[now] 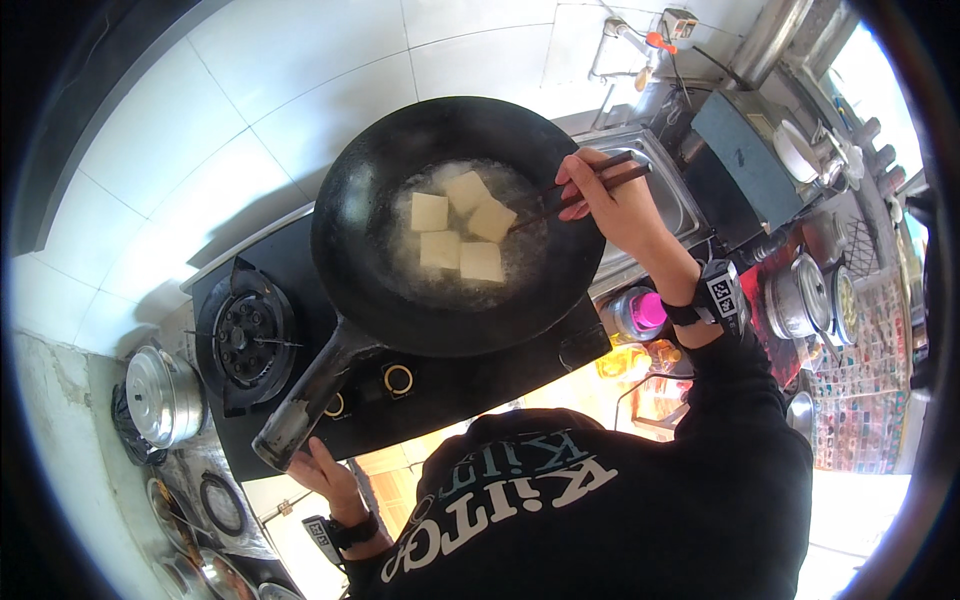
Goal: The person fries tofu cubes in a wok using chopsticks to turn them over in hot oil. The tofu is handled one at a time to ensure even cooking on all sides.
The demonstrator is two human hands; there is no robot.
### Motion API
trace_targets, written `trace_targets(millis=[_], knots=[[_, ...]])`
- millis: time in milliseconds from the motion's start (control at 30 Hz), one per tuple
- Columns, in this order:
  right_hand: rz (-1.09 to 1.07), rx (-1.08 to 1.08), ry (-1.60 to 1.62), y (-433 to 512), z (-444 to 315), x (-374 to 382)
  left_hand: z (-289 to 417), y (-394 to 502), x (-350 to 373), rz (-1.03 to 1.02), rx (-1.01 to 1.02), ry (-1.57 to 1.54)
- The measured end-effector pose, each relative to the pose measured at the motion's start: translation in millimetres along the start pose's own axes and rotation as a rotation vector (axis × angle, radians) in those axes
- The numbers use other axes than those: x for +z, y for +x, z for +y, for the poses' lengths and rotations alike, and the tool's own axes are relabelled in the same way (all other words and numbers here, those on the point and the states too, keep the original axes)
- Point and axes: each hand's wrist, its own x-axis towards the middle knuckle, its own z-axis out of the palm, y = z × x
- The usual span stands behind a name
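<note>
A dark iron wok (360,247) sits over the stove, with several pale square slices, probably tofu (429,212), bubbling in liquid at its bottom. Steam rises around them. My right hand (600,191) reaches over the wok's right rim, gripping a pair of dark chopsticks (626,174). Their tips point down toward the rightmost slice; contact is hard to judge. Beside the end of the wok's long worn handle (315,397) is my left hand (328,474), thumb and fingers apart, not wrapped around it. Whether it touches the handle cannot be told.
A bare gas burner (244,337) lies left of the wok on the black stove (442,386). A lidded metal pot (161,394) stands further left. On the right are a steel sink (671,199), a pink-capped container (646,309) and a lidded pot (802,296).
</note>
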Motion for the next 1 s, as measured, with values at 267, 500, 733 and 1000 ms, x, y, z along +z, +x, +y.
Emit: trace_targets(millis=[267,500,733,1000], knots=[[-0.120,0.017,0.215,-20.2,-24.4,-10.8,4.7,2.1,1.9,0.006,0.004,-0.020],[-0.339,-0.058,0.058,-35.8,-19.4,19.6,3.4,2.3,1.8,-0.022,0.008,-0.016],[-0.149,-0.061,0.115,-34.9,-15.7,4.1,1.9,0.1,2.2,0.012,-0.007,0.002],[0.094,-0.152,0.169,-43.5,-21.1,-26.9,21.9,4.4,1.6,0.106,0.029,0.192]])
